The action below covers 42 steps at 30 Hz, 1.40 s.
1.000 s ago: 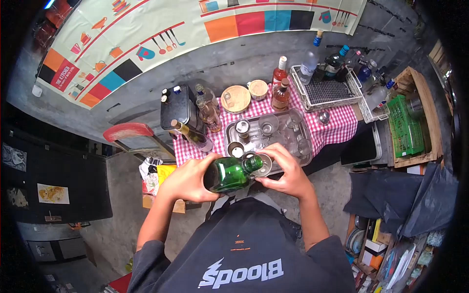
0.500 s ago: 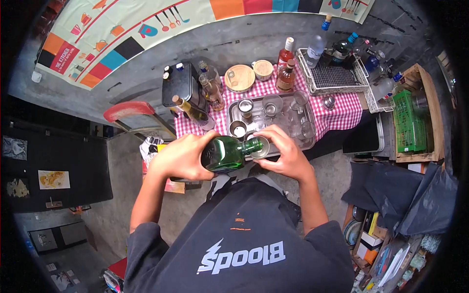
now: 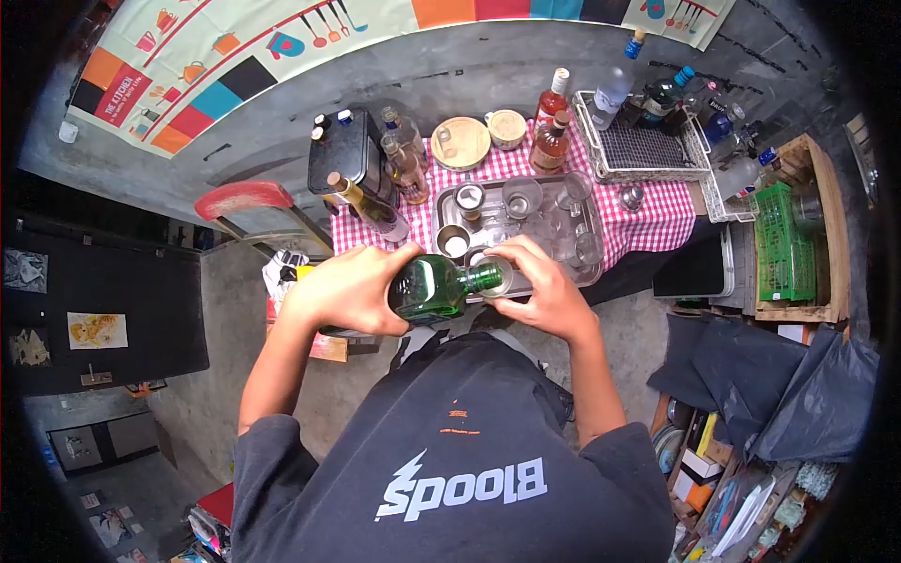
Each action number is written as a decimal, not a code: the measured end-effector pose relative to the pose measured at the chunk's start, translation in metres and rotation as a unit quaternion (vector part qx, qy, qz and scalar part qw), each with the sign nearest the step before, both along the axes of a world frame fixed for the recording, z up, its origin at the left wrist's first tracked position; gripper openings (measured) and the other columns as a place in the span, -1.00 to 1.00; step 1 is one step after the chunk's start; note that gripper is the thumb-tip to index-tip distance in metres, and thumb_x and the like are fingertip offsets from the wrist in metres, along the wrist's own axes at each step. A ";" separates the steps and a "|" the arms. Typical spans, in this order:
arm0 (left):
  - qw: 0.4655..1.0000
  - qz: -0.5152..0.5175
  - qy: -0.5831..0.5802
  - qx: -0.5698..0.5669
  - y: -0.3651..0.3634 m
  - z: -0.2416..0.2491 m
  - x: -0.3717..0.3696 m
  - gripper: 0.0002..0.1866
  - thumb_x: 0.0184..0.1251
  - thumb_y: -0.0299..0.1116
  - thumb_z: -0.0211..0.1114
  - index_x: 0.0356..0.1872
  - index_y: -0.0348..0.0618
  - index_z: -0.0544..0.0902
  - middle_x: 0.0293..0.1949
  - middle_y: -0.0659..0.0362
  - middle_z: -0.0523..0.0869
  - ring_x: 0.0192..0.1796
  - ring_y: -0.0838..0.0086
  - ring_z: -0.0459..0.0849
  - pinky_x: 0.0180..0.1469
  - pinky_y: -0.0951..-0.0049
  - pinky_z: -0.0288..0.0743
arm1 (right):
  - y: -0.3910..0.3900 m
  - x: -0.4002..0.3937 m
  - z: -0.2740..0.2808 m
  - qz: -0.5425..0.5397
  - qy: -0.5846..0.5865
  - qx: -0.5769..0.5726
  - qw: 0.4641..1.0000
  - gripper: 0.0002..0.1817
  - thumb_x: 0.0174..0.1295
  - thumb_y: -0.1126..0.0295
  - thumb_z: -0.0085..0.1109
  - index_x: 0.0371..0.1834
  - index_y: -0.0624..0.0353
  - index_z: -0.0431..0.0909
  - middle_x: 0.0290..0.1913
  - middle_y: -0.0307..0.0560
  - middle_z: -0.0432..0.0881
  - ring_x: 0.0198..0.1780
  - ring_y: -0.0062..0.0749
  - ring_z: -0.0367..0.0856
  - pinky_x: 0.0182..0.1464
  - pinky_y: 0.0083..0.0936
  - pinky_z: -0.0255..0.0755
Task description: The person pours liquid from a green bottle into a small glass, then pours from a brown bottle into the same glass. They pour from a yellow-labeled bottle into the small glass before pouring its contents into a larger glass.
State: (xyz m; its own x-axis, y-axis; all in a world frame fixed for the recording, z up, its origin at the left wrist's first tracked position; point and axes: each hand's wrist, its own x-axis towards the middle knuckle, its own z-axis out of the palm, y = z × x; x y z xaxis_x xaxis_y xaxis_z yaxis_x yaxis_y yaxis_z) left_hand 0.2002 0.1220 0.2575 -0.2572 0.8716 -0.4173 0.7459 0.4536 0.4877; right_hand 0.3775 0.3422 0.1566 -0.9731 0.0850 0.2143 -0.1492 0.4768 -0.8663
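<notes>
My left hand (image 3: 352, 291) is wrapped around the body of a green glass bottle (image 3: 427, 287), which lies tilted on its side. The neck points right, its mouth at the rim of a small round cup (image 3: 504, 273). With thumb and fingers, my right hand (image 3: 549, 293) grips that cup; whether liquid is flowing cannot be made out. Just beyond both hands is a metal tray (image 3: 599, 239). On it stand a metal cup (image 3: 453, 242), a dark-sided jigger-like cup (image 3: 469, 199) and several clear glasses (image 3: 522, 198).
A red-and-white checked cloth (image 3: 648, 223) covers the table. Several bottles (image 3: 371, 211) and a black container (image 3: 345, 159) stand at the left. Lidded bowls (image 3: 460, 143) and amber bottles (image 3: 550, 145) are at the back. At the right are a wire basket (image 3: 648, 174) and a green crate (image 3: 786, 244).
My view has shifted slightly. Both hands keep their grip on the bottle and cup, and the bottle's mouth stays at the cup.
</notes>
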 end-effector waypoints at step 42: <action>0.995 0.071 -0.042 0.048 -0.026 -0.033 -0.020 -0.17 -0.24 -0.28 0.54 0.22 -0.29 0.47 -0.30 -0.17 0.77 -0.20 -0.08 0.79 -0.11 0.08 0.62 | -0.014 -0.032 -0.013 0.002 -0.009 -0.055 0.998 -0.39 0.01 0.44 0.47 0.19 0.25 0.53 0.08 0.02 0.59 0.15 -0.12 0.62 0.24 -0.30 0.47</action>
State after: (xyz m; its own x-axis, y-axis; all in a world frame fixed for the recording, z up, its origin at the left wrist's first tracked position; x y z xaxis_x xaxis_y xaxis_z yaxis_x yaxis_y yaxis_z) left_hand 0.1798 0.0956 0.2246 -0.3472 0.8659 -0.3601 0.6324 0.4997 0.5919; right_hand 0.3455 0.3278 0.1439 -0.9770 0.1039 0.1864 -0.1346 0.3778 -0.9160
